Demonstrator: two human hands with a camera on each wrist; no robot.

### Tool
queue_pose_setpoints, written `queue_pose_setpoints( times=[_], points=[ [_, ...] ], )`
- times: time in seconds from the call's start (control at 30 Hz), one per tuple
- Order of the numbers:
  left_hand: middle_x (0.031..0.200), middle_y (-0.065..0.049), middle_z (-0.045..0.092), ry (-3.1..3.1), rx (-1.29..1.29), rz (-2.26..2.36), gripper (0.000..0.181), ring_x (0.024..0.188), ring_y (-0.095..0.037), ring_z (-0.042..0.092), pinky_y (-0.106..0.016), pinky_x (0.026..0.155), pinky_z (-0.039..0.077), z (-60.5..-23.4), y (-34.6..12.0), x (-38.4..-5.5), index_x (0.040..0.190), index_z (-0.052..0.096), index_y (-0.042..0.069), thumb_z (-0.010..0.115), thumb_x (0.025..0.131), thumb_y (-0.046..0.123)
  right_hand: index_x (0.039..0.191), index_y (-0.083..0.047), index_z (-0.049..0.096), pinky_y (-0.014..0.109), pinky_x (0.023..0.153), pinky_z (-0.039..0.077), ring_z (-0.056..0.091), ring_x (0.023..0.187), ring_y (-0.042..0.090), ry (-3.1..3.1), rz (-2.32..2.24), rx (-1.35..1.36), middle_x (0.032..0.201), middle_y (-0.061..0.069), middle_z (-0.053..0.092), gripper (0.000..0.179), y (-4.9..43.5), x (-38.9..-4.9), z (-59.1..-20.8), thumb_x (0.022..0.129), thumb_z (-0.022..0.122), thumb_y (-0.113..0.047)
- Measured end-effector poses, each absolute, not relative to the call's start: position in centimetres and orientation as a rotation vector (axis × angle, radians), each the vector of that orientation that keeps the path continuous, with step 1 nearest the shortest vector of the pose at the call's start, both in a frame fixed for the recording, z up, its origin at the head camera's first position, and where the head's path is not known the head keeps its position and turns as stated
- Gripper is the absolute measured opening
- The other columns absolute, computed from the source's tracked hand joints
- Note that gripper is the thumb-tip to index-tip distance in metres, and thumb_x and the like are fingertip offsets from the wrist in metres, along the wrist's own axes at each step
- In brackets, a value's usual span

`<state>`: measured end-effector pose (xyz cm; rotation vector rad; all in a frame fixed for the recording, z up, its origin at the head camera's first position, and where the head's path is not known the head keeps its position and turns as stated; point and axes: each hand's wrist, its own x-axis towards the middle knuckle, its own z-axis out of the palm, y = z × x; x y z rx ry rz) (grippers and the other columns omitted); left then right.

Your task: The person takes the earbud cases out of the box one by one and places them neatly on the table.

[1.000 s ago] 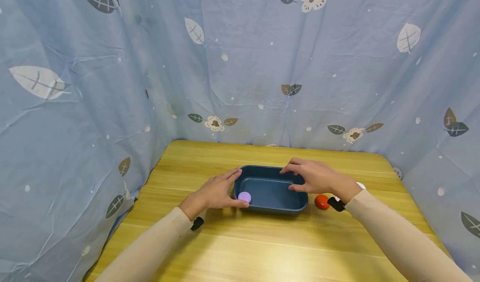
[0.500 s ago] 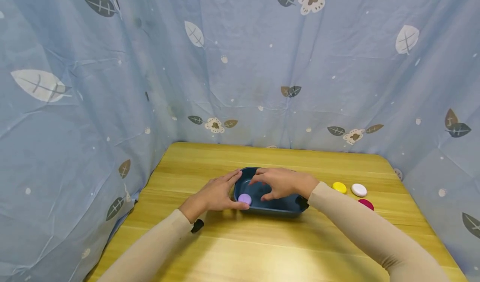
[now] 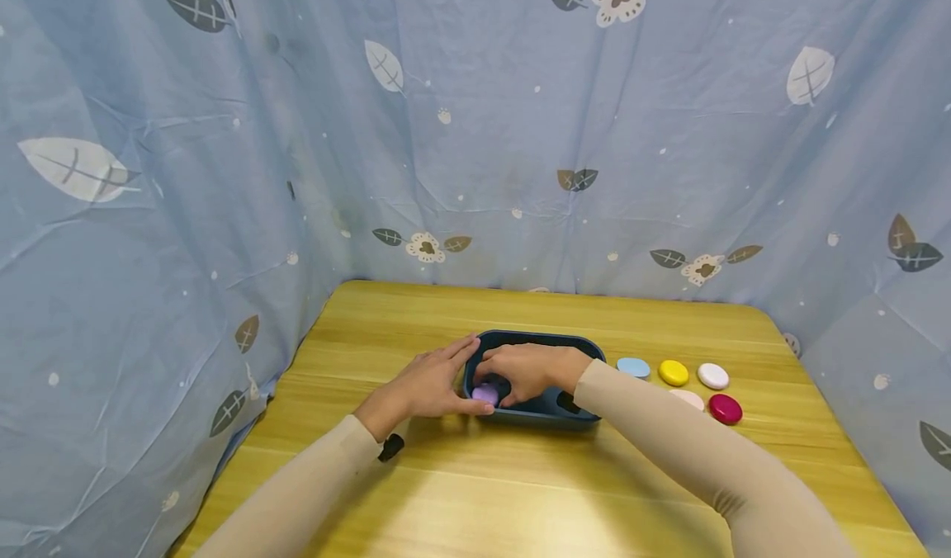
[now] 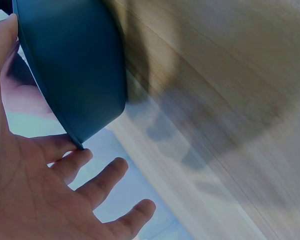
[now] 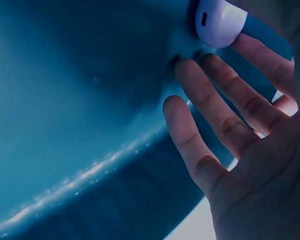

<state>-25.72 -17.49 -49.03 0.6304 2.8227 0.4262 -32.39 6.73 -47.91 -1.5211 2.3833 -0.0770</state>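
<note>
A dark blue oblong bin [image 3: 535, 333] stands on the table. A small purple rounded disc [image 3: 485, 394] lies in its left end; in the right wrist view the purple disc [image 5: 217, 25] shows a dark slot. My left hand [image 3: 423, 382] holds the bin's left end, thumb along the near rim and fingertips at the far corner. In the left wrist view the other fingers spread loosely beside the bin [image 4: 72, 75]. My right hand [image 3: 527, 368] reaches inside, thumb and index finger at the purple disc, the index tip touching it. The remaining fingers [image 5: 195, 87] extend along the bin floor.
Right of the bin lie a light blue disc [image 3: 633, 367], a yellow disc [image 3: 674, 372], a white disc [image 3: 713, 376], a pale pink disc [image 3: 686, 398] and a crimson disc [image 3: 725, 409]. My right sleeve [image 3: 669, 442] crosses in front. A patterned curtain [image 3: 475, 129] surrounds the table [image 3: 416, 310].
My right hand has moved left and down from the bin's right end to the purple disc. The discs on the right have come into view; a red one is now hidden. My left hand has stayed put.
</note>
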Motion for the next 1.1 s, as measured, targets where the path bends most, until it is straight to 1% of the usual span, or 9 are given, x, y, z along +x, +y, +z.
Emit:
queue_pose_setpoints(
  times=[0.3,0.53,0.67,0.83,0.97,1.1],
  points=[
    [0.198,0.004,0.020,2.821,0.635,0.453,0.127,0.175,-0.045,0.041,-0.075,0.140,0.033,-48.9,-17.4,-25.5,0.189,0.022,0.025,0.075,0.094,0.090,0.143,-0.019,0.076,0.033,0.112,0.065,0.073,0.125,0.012,2.390,-0.092,-1.512,0.142,-0.002,0.077,0.043,6.3,-32.4,-48.7,0.104,0.092,-0.030],
    [0.198,0.005,0.019,2.823,0.636,0.446,0.127,0.175,-0.044,0.042,-0.074,0.140,0.035,-49.0,-17.4,-25.6,0.189,0.022,0.026,0.075,0.094,0.091,0.137,-0.016,0.076,0.025,0.098,0.064,0.069,0.107,0.006,2.373,-0.176,-1.498,0.133,-0.001,0.078,0.039,6.5,-32.3,-48.3,0.104,0.093,-0.026],
    [0.198,0.004,0.020,2.823,0.642,0.446,0.127,0.175,-0.044,0.041,-0.075,0.140,0.035,-49.0,-17.5,-25.6,0.189,0.022,0.027,0.074,0.093,0.092,0.136,-0.014,0.075,0.024,0.092,0.063,0.068,0.101,0.007,2.381,-0.250,-1.484,0.132,0.002,0.076,0.038,7.2,-32.3,-47.5,0.103,0.093,-0.022],
    [0.198,0.003,0.022,2.827,0.647,0.450,0.126,0.174,-0.044,0.043,-0.074,0.140,0.036,-49.1,-17.5,-25.7,0.189,0.023,0.026,0.074,0.094,0.092,0.140,-0.014,0.073,0.027,0.097,0.065,0.073,0.107,0.013,2.400,-0.338,-1.457,0.135,0.003,0.074,0.041,8.7,-32.0,-46.1,0.104,0.091,-0.022],
    [0.197,0.002,0.023,2.832,0.639,0.454,0.128,0.174,-0.044,0.043,-0.073,0.141,0.035,-49.0,-17.5,-25.7,0.189,0.025,0.024,0.075,0.093,0.091,0.142,-0.013,0.072,0.031,0.101,0.066,0.075,0.112,0.017,2.422,-0.413,-1.456,0.138,0.004,0.074,0.042,10.5,-31.8,-45.2,0.105,0.091,-0.023],
    [0.198,0.003,0.022,2.834,0.631,0.447,0.129,0.175,-0.043,0.043,-0.072,0.141,0.035,-49.0,-17.4,-25.7,0.189,0.025,0.024,0.075,0.092,0.092,0.140,-0.013,0.073,0.035,0.102,0.067,0.075,0.110,0.015,2.465,-0.468,-1.457,0.137,0.003,0.074,0.042,12.8,-31.6,-44.8,0.103,0.092,-0.024]
  ],
)
